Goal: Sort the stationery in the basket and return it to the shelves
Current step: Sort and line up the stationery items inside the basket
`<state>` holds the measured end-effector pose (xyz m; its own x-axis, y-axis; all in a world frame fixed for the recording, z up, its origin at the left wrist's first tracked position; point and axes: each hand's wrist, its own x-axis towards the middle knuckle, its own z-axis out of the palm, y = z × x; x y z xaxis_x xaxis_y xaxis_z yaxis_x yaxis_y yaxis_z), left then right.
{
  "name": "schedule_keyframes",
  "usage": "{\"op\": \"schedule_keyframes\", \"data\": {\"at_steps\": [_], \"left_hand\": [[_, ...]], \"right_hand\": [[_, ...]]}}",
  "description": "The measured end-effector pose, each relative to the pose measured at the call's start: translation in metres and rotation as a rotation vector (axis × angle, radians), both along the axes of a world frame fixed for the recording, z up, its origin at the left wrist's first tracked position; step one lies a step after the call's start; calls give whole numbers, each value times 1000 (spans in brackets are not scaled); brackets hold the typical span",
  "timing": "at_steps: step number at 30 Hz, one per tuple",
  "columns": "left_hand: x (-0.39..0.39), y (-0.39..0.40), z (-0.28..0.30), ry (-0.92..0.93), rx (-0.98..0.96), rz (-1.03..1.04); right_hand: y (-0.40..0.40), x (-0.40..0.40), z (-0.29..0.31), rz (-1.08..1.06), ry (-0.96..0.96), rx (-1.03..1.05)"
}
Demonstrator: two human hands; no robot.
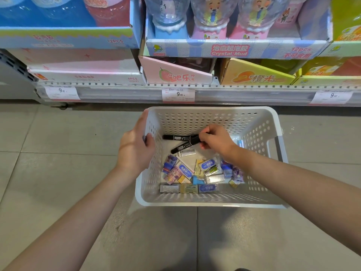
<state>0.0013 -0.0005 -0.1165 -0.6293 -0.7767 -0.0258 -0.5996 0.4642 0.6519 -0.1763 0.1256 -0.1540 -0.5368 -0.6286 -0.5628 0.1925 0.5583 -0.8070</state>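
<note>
A white perforated basket (pixel 254 133) is held above the tiled floor in front of a shelf. My left hand (pixel 134 149) grips its left rim. Inside the basket, my right hand (pixel 216 140) is closed on a black marker (pixel 184 147) that points down to the left. A second black marker (pixel 176 137) lies flat near the basket's far wall. Several small wrapped erasers (pixel 197 173) in blue, purple, yellow and silver lie across the basket's bottom, nearer to me.
The shelf (pixel 214 92) runs across the top with price tags (pixel 178 94) on its front rail. It holds display boxes of Crystal Mud jars (pixel 229 50), a pink carton (pixel 175 75) and an orange carton (pixel 254 77). Grey floor tiles (pixel 58 163) surround the basket.
</note>
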Motion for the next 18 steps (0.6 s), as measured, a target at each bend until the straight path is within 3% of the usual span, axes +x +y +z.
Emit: {"op": "schedule_keyframes", "data": {"at_steps": [3,5,8,13,15,18], "left_hand": [[0,0,0,-8,-9,0],[0,0,1,-14,-17,-2],[0,0,1,-19,-19,-10],[1,-1,1,-42,-48,-27],[1,-1,0,-43,-47,-27],[2,-1,-1,-13,-28,-16]], "right_hand": [[0,6,-13,3,17,41],[1,11,-19,94,130,85],[3,14,-28,246,401,128],[1,7,-36,689,1079,279],[-1,5,-37,817,1209,271],[-2,5,-33,919,1243,271]]}}
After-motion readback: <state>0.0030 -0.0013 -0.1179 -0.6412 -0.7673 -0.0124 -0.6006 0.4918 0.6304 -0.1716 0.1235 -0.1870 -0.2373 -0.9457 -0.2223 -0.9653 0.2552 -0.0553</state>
